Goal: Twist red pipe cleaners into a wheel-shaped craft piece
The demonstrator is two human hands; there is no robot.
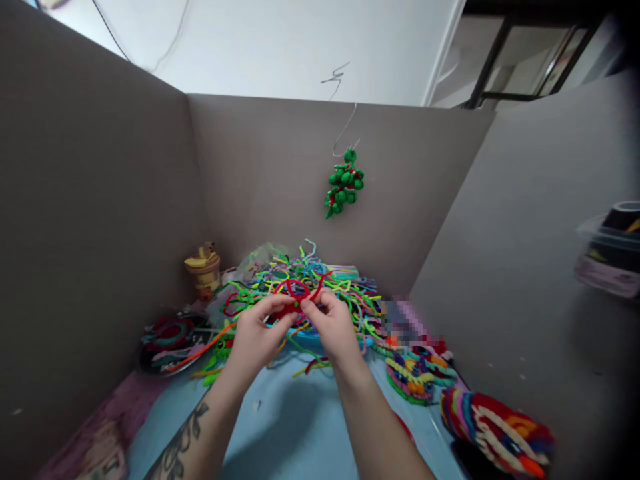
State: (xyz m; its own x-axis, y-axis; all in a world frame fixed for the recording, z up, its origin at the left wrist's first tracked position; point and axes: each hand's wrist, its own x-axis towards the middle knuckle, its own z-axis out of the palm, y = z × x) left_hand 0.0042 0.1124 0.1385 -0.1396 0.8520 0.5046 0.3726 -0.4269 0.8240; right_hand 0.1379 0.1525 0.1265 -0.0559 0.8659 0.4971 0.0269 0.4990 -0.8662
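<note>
Above the blue table, my left hand (256, 333) and my right hand (334, 328) meet at a red pipe-cleaner piece (286, 309). Fingers and thumbs of both hands pinch it from either side. It has curved red loops at the top, a loose end sticking up to the right, and a small green bit near its middle. Fingers cover part of the piece. Right behind the hands lies a big tangled heap of coloured pipe cleaners (350, 288), spilling over a blue tray (305, 339). An orange pipe cleaner (213, 343) runs out to the left of my left hand.
Grey panels enclose the table (280, 427). A green bobbled ornament (345, 183) hangs from a wire hook (341, 137). At left are a dark round dish (150, 365) and a brown-yellow cup (204, 267). Colourful fuzzy pieces (410, 379) lie at right, below a wall-mounted container (607, 267).
</note>
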